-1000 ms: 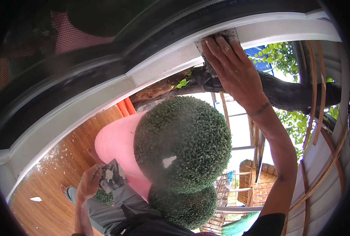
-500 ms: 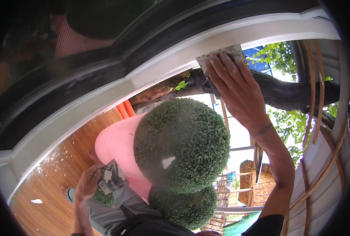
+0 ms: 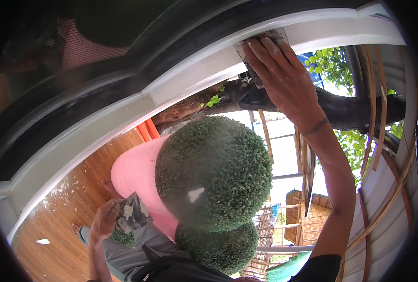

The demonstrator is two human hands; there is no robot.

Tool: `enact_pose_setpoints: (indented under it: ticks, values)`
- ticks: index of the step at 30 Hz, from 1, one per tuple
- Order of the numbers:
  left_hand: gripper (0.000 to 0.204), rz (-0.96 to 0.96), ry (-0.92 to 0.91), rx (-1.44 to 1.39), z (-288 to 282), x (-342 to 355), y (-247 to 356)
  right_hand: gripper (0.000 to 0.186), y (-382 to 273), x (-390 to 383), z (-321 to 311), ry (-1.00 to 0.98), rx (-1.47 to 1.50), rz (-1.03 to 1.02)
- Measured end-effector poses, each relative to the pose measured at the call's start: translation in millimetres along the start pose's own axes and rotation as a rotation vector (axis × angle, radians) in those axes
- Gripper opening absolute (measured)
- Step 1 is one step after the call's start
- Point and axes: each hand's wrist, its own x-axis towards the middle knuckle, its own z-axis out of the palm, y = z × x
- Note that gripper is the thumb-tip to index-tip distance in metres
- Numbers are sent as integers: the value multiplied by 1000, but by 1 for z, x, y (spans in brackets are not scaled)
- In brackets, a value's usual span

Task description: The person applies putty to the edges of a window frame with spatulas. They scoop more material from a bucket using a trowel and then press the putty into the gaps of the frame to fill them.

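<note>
My right hand (image 3: 291, 87) is raised, its fingers pressed flat over a broad putty knife (image 3: 278, 34) smeared with filler. The blade lies against the white window frame (image 3: 190, 75); its handle is mostly hidden under the palm. Low on the left, my left hand (image 3: 105, 220) grips a second putty knife (image 3: 140, 218), held out in front of my grey trousers. A lump of pale putty (image 3: 128, 210) sits on that dark blade.
Beside my arms stands a pink planter (image 3: 136, 169) with round green topiary balls (image 3: 218, 174). Pale scraps lie on the wooden floor (image 3: 70, 225). Dark mesh screen (image 3: 96, 51) fills the upper left. A thick tree trunk (image 3: 338, 108) passes behind my right wrist.
My right hand and its putty knife have slid upward a little, further onto the white frame. My left hand stays nearly where it was, with the putty still on its blade.
</note>
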Motion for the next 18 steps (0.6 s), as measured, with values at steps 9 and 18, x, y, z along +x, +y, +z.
enact_pose_setpoints:
  ticks: [9, 18]
  values:
    - [29, 68, 53, 51, -3, -4, 3, 51, -31, -25, -18, -44, 48, 46]
    - [31, 53, 28, 18, -3, 2, -6, 62, -55, -29, 33, -57, -48, 88]
